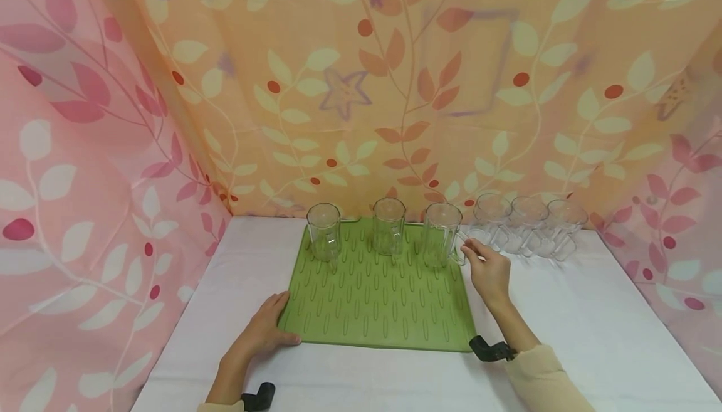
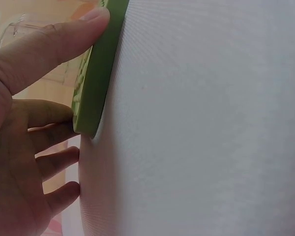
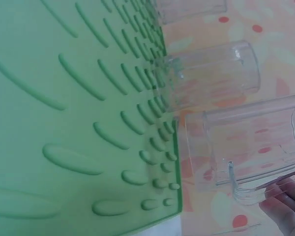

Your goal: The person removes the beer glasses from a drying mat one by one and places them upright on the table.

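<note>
Two mugs [image 1: 324,233] [image 1: 388,227] stand on the mat [image 1: 366,311], right hand [image 1: 489,272] gripping a third mug [image 1: 441,236], left hand [image 1: 264,326] splayed at the mat's corner; three mugs [image 1: 489,219] [image 1: 527,221] [image 1: 564,222] remain alongside.

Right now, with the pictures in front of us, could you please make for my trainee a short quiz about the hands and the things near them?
1. What does the right hand grip? A) a spoon; B) a glass mug; C) a plate.
2. True or false: the left hand touches the green mat.
3. How many mugs stand on the white table, to the right of the mat?

Key: 1. B. 2. True. 3. Three.
</note>
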`<move>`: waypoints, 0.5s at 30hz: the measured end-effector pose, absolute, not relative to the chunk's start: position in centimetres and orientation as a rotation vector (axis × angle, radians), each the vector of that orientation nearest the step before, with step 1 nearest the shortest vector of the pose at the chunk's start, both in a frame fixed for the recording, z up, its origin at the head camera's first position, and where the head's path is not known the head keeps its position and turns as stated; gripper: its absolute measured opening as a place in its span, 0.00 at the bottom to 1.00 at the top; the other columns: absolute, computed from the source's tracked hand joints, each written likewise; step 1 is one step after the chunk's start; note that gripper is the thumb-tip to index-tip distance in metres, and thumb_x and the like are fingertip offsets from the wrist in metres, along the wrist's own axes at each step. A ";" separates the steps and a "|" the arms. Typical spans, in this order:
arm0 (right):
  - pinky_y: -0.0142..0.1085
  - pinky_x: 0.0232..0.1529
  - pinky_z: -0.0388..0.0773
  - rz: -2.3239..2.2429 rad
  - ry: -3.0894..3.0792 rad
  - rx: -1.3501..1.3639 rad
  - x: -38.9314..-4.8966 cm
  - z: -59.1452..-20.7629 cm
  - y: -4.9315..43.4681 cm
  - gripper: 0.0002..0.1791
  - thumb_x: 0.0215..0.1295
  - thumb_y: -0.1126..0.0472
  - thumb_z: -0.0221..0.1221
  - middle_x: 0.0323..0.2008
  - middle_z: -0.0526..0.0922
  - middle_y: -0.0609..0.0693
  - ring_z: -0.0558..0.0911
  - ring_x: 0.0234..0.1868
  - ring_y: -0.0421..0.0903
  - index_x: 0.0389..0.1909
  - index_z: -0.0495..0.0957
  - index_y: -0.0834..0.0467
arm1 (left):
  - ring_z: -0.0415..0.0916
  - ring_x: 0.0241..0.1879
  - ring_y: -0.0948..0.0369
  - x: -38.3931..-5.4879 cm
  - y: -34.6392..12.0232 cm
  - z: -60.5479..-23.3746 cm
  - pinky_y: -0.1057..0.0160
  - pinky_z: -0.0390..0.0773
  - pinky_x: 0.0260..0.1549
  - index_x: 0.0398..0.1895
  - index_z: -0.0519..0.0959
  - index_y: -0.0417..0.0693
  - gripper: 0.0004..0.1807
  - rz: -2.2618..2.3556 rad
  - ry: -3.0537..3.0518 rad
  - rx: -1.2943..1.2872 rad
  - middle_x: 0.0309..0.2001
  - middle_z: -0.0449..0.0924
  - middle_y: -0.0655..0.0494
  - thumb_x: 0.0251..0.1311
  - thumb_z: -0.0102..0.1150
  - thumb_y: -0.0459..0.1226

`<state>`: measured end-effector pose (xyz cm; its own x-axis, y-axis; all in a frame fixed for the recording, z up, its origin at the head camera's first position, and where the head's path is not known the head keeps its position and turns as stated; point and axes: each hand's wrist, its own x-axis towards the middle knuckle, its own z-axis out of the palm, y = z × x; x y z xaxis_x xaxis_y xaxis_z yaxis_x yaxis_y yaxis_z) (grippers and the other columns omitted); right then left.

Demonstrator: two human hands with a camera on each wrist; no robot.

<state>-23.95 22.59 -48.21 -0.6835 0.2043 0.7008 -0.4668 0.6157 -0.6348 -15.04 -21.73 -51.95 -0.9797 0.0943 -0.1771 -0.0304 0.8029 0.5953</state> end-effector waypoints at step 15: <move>0.09 0.33 0.72 1.195 -2.058 0.269 -22.0 -46.3 22.4 0.11 0.51 0.77 0.67 0.32 0.87 0.67 0.74 0.34 0.11 0.37 0.83 0.75 | 0.49 0.73 0.35 -15.0 -21.7 -52.0 0.34 0.56 0.68 0.73 0.57 0.33 0.60 0.919 2.794 0.042 0.72 0.56 0.32 0.35 0.80 0.43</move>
<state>-22.02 22.36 -46.32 -0.7124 0.1712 0.6806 -0.5061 0.5465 -0.6672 -15.02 -21.72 -52.02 -0.9797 0.0888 -0.1798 -0.0352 0.8065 0.5902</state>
